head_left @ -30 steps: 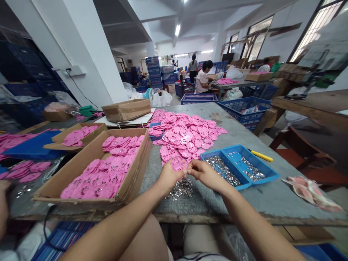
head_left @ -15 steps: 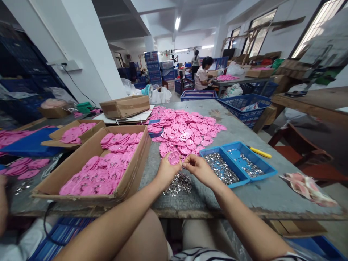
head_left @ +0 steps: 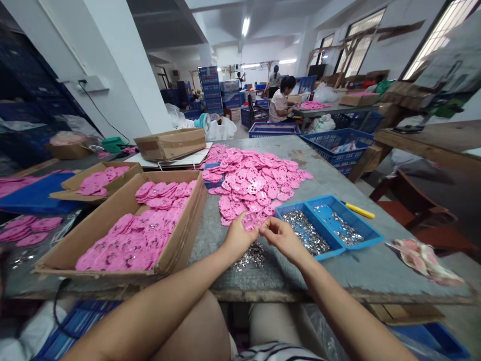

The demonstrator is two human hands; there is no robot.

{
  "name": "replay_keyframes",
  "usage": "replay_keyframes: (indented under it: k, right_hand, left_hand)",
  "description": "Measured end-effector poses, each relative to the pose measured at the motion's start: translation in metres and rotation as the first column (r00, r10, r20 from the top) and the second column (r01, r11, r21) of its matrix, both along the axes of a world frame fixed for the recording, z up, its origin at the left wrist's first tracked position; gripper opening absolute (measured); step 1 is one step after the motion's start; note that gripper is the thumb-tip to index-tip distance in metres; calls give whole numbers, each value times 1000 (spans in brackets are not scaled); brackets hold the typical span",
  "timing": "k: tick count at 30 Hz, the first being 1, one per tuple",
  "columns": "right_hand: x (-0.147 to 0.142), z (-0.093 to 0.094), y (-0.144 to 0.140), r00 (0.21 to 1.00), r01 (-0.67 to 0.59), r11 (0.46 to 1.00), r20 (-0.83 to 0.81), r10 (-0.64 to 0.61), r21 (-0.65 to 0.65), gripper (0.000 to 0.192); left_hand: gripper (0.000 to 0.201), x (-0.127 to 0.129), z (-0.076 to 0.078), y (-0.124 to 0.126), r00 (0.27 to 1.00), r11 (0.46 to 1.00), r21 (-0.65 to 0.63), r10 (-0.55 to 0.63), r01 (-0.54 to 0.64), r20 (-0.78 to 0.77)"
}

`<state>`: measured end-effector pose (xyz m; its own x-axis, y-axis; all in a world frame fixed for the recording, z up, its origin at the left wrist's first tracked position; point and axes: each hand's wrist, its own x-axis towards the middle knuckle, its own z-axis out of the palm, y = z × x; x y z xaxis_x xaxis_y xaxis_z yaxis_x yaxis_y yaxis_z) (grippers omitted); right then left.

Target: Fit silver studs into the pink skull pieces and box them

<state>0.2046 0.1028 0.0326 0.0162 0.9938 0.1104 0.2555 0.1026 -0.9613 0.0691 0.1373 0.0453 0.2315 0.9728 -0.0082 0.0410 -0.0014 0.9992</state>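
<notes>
My left hand [head_left: 236,239] holds a small pink perforated piece [head_left: 249,221] over the grey table's [head_left: 338,271] near edge. My right hand [head_left: 281,236] pinches at the same piece from the right; whether it holds a metal part I cannot tell. Under both hands lies a heap of small silver metal parts [head_left: 252,255]. A wide pile of pink pieces [head_left: 255,183] spreads just beyond the hands. A blue two-part tray [head_left: 370,235] with more silver parts sits to the right. A large cardboard box [head_left: 188,230] full of pink pieces stands to the left.
A yellow-handled tool [head_left: 358,211] lies behind the tray, a crumpled cloth [head_left: 424,261] at the right edge. Smaller cardboard boxes [head_left: 171,144] sit further left and back. Blue crates [head_left: 334,145] and a wooden chair [head_left: 413,210] stand right of the table. A person [head_left: 281,105] sits at a far table.
Both hands stay together on the pink piece, shifting slightly and turning it. The view has drifted a little; nothing else on the table has moved.
</notes>
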Motion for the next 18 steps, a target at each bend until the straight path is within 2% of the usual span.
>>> replay_keyframes:
  k: [6,12,18]
  right_hand:
    - [4,-8,-3,996,29,1000,81,-29,3,24]
    - [4,-8,-5,936,37,991,344,-79,126,19]
    - [-3,-13,-7,873,67,971,458,-168,228,19]
  left_hand:
    - [22,8,-11,2,997,999,-8,-36,36,-67]
    - [26,8,-14,2,997,999,-20,-39,38,-72]
    - [25,5,-17,1,984,984,-110,-154,143,-95]
